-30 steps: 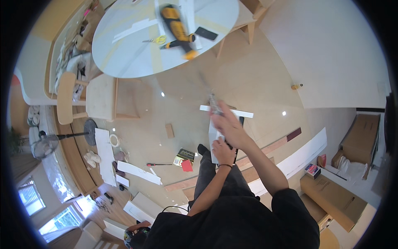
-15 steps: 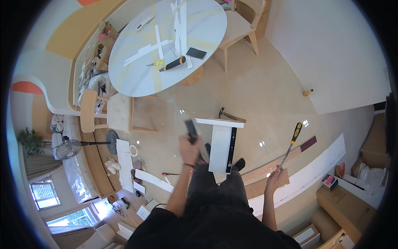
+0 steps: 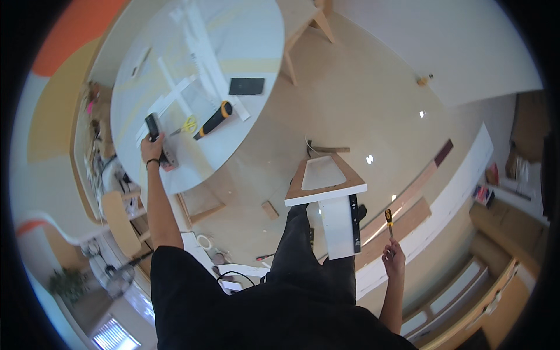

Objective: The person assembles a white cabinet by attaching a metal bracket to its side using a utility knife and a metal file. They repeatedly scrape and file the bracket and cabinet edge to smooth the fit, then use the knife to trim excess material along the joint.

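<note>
My left hand (image 3: 153,150) is closed round a dark grey and black hand-sized tool (image 3: 166,153), whose kind I cannot make out, at the near left part of the round white table (image 3: 216,149). Yellow-handled scissors (image 3: 189,124) and a tool with a black and orange handle (image 3: 214,118) lie just right of it. Low on the right, my right hand (image 3: 394,256) grips a screwdriver (image 3: 389,220) by its shaft, the yellow and black handle pointing up. At my legs stands a white panel piece (image 3: 337,227) with a black rail (image 3: 355,224) and a wood-edged front frame (image 3: 300,184).
White strips (image 3: 201,49) and a flat black item (image 3: 247,86) lie on the table. A hammer (image 3: 329,149) is on the floor ahead. Long wood boards (image 3: 402,195) and a white panel (image 3: 461,181) stretch along the right. Cardboard boxes (image 3: 501,233) stand beyond.
My left hand has carried the dark tool from near my knees up and left to the table. The white piece now shows its wood-edged frame. My right hand still holds the screwdriver.
</note>
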`<state>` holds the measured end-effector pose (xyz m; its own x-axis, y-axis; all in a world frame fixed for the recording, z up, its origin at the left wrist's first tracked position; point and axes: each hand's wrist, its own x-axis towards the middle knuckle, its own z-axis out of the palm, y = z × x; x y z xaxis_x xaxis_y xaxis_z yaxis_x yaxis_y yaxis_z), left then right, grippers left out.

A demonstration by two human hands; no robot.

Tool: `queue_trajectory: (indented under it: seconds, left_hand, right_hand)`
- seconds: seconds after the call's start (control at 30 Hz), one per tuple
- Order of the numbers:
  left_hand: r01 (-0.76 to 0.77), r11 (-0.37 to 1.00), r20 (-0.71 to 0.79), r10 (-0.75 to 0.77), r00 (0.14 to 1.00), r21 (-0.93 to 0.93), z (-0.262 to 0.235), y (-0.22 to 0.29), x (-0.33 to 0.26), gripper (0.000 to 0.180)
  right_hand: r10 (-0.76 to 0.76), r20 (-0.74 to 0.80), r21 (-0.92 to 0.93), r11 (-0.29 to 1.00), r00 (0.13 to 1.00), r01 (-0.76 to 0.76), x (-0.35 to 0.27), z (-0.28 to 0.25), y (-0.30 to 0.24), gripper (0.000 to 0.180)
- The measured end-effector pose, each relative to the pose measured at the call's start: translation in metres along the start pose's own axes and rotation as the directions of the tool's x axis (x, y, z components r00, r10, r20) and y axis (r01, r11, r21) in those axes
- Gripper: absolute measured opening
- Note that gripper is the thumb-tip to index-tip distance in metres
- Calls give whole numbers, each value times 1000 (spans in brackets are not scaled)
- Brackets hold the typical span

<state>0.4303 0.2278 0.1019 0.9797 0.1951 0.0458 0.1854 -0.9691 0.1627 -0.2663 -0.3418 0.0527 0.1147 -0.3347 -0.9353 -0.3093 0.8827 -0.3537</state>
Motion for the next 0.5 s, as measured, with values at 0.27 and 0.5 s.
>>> queue_trajectory:
  seconds: [0.27, 0.5]
  left_hand:
    - [-71, 996, 250, 83, 965, -58, 12, -25, 62, 64]
    - [-175, 984, 282, 178, 943, -36, 26, -37, 88, 68]
  right_hand:
    - [89, -130, 204, 977, 987, -62, -19, -6, 45, 33]
    - [27, -65, 271, 963, 998, -9, -48, 6, 19, 26]
